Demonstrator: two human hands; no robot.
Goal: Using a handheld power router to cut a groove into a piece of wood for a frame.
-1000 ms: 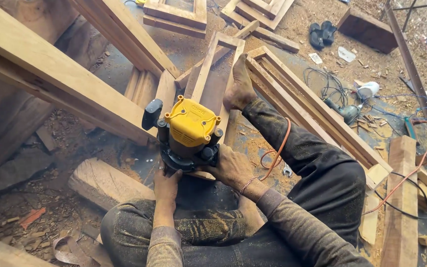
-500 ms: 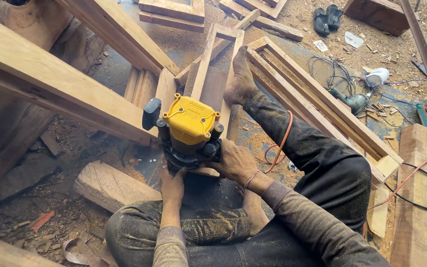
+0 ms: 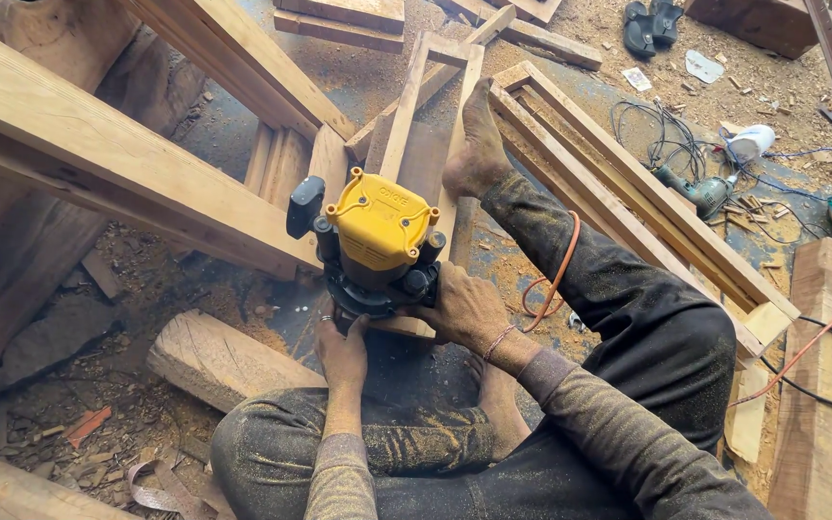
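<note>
Clearly the router (image 3: 377, 246) is a heavy, rigid tool: a yellow boxy top over a black motor body and round base, with a black side grip sticking out on its left. It stands upright near the middle of the scene, on a wooden frame piece (image 3: 406, 144) that lies on the floor (image 3: 243, 125) between the person's legs. It looks top-heavy and likely to jerk when running, so the low side grips by the base seem the sound places to hold it, one on each side. The left hand (image 3: 342, 351) is closed around the near left of the base. The right hand (image 3: 464, 308) is wrapped over the right grip, fingers curled tight. A bare foot (image 3: 479, 144) presses on the frame just beyond the tool. An orange cord (image 3: 556, 274) loops beside the right wrist. Sawdust coats the dark trousers (image 3: 657, 327), and a drill (image 3: 700, 193) lies far right among cables.
</note>
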